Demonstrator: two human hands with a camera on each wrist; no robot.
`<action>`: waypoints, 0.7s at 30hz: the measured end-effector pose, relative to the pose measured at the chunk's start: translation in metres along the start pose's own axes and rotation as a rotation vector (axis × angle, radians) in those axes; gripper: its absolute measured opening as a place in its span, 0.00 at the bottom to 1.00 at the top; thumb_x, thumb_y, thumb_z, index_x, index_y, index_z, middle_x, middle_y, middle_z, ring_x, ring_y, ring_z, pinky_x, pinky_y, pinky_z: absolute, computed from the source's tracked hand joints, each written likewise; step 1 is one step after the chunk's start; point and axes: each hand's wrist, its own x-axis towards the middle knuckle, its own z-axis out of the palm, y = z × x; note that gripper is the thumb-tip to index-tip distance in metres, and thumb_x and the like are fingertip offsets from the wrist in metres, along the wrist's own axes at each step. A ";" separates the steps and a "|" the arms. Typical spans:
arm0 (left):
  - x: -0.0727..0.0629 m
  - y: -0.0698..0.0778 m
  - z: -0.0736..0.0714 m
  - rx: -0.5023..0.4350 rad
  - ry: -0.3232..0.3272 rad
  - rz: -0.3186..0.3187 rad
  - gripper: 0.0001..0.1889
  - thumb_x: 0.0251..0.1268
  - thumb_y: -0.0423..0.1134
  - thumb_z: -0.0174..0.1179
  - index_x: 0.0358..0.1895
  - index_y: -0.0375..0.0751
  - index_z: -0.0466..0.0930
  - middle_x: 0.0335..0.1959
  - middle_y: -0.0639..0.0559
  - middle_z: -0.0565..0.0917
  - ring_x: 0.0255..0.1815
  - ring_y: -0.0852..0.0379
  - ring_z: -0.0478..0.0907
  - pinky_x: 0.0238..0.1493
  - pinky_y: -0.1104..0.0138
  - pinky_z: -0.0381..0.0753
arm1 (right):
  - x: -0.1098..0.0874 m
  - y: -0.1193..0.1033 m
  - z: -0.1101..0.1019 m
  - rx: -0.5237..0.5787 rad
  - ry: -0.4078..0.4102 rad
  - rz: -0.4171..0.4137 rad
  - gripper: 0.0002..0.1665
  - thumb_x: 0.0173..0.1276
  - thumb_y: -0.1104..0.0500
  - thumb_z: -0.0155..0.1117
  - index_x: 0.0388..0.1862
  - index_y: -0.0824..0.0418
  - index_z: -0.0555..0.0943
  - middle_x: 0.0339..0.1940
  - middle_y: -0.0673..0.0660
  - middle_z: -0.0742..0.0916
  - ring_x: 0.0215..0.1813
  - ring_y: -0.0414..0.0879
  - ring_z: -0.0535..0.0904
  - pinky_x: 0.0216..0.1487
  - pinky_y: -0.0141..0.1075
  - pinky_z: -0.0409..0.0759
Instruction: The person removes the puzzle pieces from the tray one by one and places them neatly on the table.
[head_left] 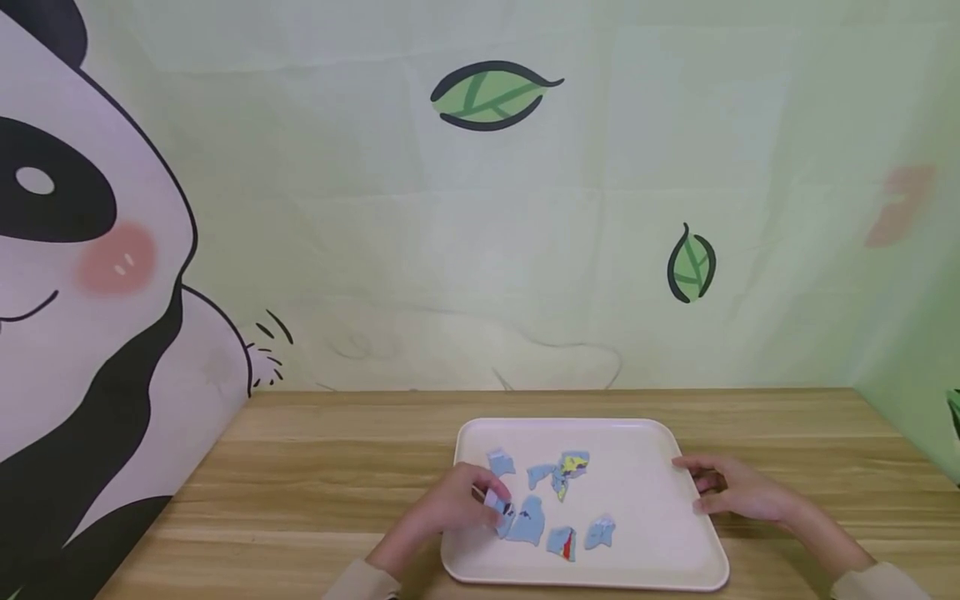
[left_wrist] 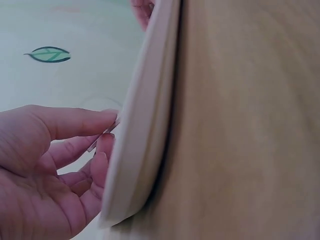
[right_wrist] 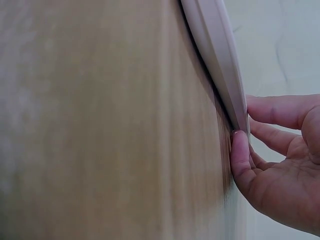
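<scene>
My left hand pinches a small light-blue puzzle piece between thumb and fingers, over the left side of a white tray. In the left wrist view the piece shows as a thin tilted edge between the fingertips. Just to its right lies a larger blue piece. My right hand grips the tray's right rim; in the right wrist view, fingers meet the rim while another digit bends against its outer side.
Other loose pieces lie in the tray: a blue one at upper left, a joined yellow-and-blue group, one with red and a blue one. Wooden tabletop surrounds the tray; a printed wall stands behind.
</scene>
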 end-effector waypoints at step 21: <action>0.003 -0.036 -0.054 -0.244 0.287 -0.109 0.14 0.47 0.25 0.63 0.41 0.30 0.79 0.32 0.45 0.79 0.28 0.55 0.74 0.29 0.64 0.78 | 0.001 0.001 0.000 -0.015 0.004 -0.005 0.38 0.54 0.67 0.63 0.59 0.84 0.59 0.46 0.68 0.75 0.43 0.46 0.72 0.38 0.29 0.75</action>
